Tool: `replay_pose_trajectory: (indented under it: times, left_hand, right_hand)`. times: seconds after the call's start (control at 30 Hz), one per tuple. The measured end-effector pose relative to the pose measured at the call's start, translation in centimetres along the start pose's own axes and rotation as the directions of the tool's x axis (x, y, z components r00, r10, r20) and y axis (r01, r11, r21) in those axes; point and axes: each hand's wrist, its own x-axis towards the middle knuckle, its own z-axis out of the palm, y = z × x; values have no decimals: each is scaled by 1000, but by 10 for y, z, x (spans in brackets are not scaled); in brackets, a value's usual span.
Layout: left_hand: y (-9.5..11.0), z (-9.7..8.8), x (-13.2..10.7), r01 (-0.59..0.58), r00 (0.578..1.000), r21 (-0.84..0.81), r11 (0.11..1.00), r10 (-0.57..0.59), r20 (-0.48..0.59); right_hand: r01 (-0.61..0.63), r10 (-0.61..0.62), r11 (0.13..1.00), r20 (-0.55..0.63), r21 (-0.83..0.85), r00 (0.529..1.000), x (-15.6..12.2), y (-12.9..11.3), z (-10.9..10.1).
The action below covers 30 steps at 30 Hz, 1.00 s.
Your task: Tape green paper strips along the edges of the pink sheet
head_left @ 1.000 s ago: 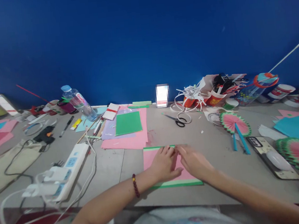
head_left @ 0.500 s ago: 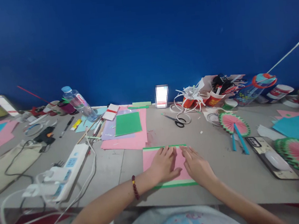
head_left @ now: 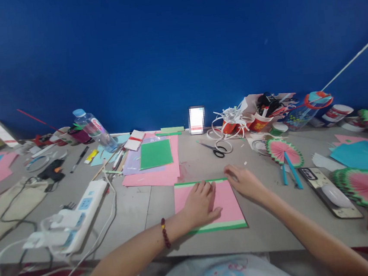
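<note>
A pink sheet (head_left: 231, 203) with green strips along its far and near edges lies flat in front of me. My left hand (head_left: 201, 203) rests palm down on its middle, fingers spread, and a dark red bead bracelet (head_left: 165, 233) circles that wrist. Just off the sheet's far right corner is my right hand (head_left: 245, 183), its fingers loosely bent and nothing visible in them. Beyond the hands lie black-handled scissors (head_left: 218, 151). Left of them, a green sheet (head_left: 155, 153) rests on larger pink and purple papers.
A white power strip (head_left: 88, 210) with plugs and cables lies to the left, near a tilted water bottle (head_left: 97, 131). At right are folded paper fans (head_left: 284, 151), a phone (head_left: 312, 186) with a white mouse (head_left: 336, 196), and red cups (head_left: 259, 123) holding tools. A blue wall rises behind.
My right hand has come off the pink sheet and moved up and right past its far corner. The left hand stays on the sheet. The view has shifted slightly.
</note>
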Motion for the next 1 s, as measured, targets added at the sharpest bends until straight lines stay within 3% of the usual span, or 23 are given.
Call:
replay_pose_trajectory:
  times: [0.2,0.4,0.77,1.0]
  left_hand:
    - [0,-3,1,9,1000,12,1000,-10,28]
    - [-3,-3,2,-4,999,-4,1000,5,44]
    - [-5,-2,1,2,999,-18,1000,-2,35]
    - [-6,-1,0,-10,1000,0,1000,10,21]
  right_hand:
    - [-150,149,989,-177,11,973,72,53,-30]
    - [-467,413,870,-285,-157,865,126,76,-39]
    - [-562,488,793,-310,-233,816,152,84,-29]
    - [-551,452,785,-346,-282,822,152,83,-21]
